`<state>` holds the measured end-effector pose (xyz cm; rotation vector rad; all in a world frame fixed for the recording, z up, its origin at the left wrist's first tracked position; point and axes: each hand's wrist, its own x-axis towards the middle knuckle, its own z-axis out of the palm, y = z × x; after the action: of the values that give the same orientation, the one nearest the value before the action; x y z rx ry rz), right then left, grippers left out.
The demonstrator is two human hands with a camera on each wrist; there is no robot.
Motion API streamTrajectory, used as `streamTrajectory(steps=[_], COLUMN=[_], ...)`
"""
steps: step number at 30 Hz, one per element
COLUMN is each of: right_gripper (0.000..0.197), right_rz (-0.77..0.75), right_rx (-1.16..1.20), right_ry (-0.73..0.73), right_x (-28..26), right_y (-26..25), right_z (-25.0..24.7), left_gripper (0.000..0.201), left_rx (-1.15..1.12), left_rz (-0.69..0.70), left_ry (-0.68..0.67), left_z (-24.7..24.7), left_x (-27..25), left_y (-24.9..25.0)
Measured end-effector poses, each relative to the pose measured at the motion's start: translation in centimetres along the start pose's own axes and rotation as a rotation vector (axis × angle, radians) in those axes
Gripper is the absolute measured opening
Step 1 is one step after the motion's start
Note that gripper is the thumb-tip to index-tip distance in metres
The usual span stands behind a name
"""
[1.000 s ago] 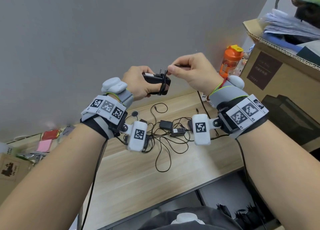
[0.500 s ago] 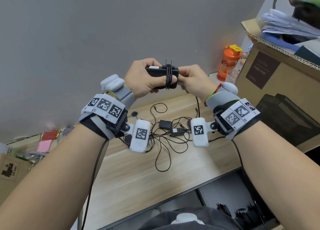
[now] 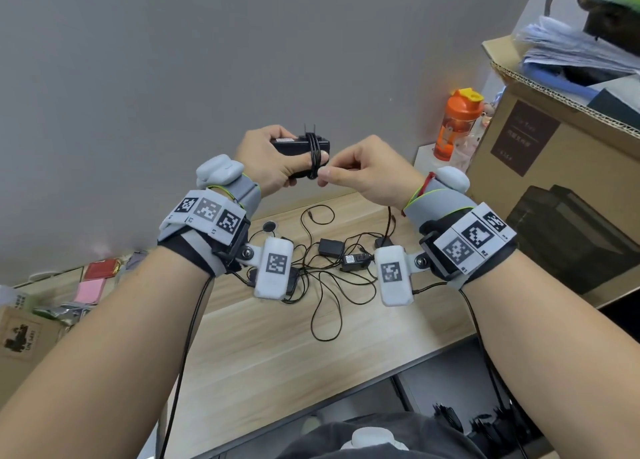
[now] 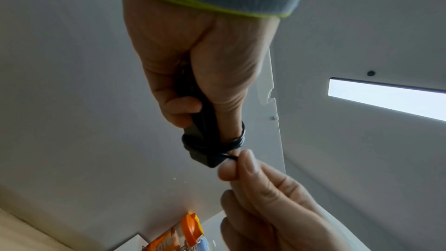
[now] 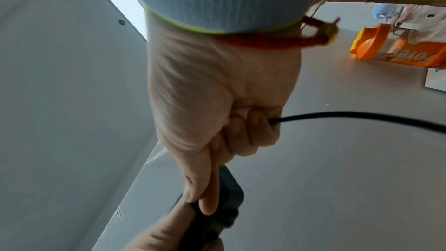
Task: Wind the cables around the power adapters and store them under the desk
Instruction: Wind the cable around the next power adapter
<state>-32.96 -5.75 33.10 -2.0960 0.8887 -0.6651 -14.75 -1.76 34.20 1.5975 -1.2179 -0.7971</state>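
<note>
A black power adapter (image 3: 294,147) is held up in the air before the grey wall, its two prongs pointing up. My left hand (image 3: 273,160) grips it, and several turns of its black cable (image 3: 313,157) run around both the body and my left thumb (image 4: 231,121). My right hand (image 3: 360,178) pinches the loose cable (image 4: 231,156) right beside the coil. The cable (image 5: 362,119) leaves my right hand (image 5: 226,121) toward the right. More black adapters (image 3: 331,247) lie in tangled cables (image 3: 325,296) on the wooden desk (image 3: 277,347).
A large cardboard box (image 3: 554,167) stacked with papers stands at the right. An orange bottle (image 3: 457,122) sits behind it near the wall. Small packets (image 3: 93,282) and a carton lie at the left. Dark items show under the desk's front edge (image 3: 485,420).
My right hand came off the adapter's end and dropped to the coil's lower side, now pinching the cable there. The adapter stays raised in my left hand.
</note>
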Motion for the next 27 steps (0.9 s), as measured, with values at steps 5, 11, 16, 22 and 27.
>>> streamTrajectory(steps=[5,11,16,22,27], right_gripper=[0.014,0.013,0.022,0.017,0.031], right_rz=[-0.031,-0.054,-0.052,-0.028,0.038], right_rx=[0.017,0.065,0.174,0.188,0.195], right_ry=[0.068,0.120,0.227,0.222,0.208], right_x=[0.4,1.0,1.3,1.6,1.5], right_y=[-0.2,-0.3,0.6,2.5,3.7], right_z=[-1.1,-2.3,-2.9,-2.3,-0.6], left_gripper=[0.043,0.036,0.044,0.046,0.032], left_rx=[0.149,0.253,0.314,0.130,-0.017], left_rz=[0.012,0.034,0.078,0.156,0.175], left_ry=[-0.056,-0.206,-0.278,-0.317,-0.269], left_z=[-0.5,-0.3,-0.2,0.5,1.0], left_x=[0.0,-0.5,-0.8,-0.9,-1.3], left_y=[-0.2,0.4,0.7,1.0,1.6])
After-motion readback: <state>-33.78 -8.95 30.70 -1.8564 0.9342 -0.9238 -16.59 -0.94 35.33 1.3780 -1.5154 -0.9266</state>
